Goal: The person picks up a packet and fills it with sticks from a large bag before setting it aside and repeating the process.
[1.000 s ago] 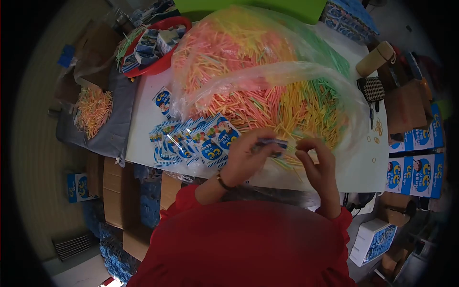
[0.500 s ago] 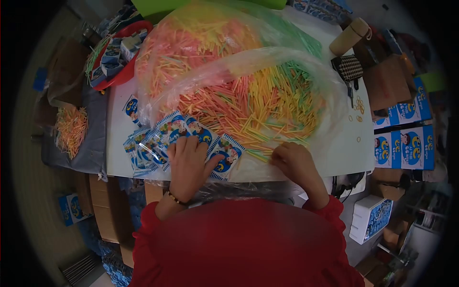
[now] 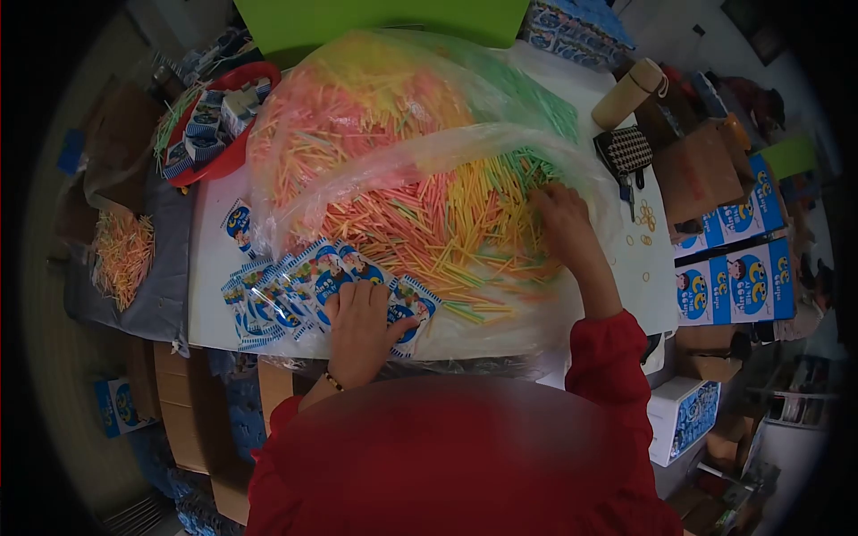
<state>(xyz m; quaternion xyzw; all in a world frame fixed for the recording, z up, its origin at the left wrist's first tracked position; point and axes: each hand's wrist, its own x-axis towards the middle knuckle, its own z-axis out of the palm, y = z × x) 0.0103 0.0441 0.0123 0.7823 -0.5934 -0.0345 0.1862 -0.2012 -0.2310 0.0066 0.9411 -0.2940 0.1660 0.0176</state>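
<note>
My left hand (image 3: 360, 329) lies flat, fingers apart, on a fanned row of blue-and-white printed packets (image 3: 268, 299) at the table's near edge. Under its thumb side is the rightmost packet (image 3: 413, 304). Loosely curved, my right hand (image 3: 567, 223) reaches over the right side of a large heap of thin coloured sticks (image 3: 456, 214). Its fingertips are among green and yellow sticks, partly hidden; I see nothing held. A clear plastic bag (image 3: 393, 165) spreads around and over the heap of pink, yellow and green sticks.
At the back left stands a red basin (image 3: 234, 156) with packets inside. A beige bottle (image 3: 627, 94), a patterned pouch (image 3: 626, 150) and rubber bands (image 3: 645, 214) lie along the right side. More sticks (image 3: 125, 259) rest on a grey surface at left. Printed boxes (image 3: 737, 281) are stacked at right.
My right hand has moved forward from the near edge of the heap to its green right side. My left hand stays on the packets. The whole view has shifted slightly.
</note>
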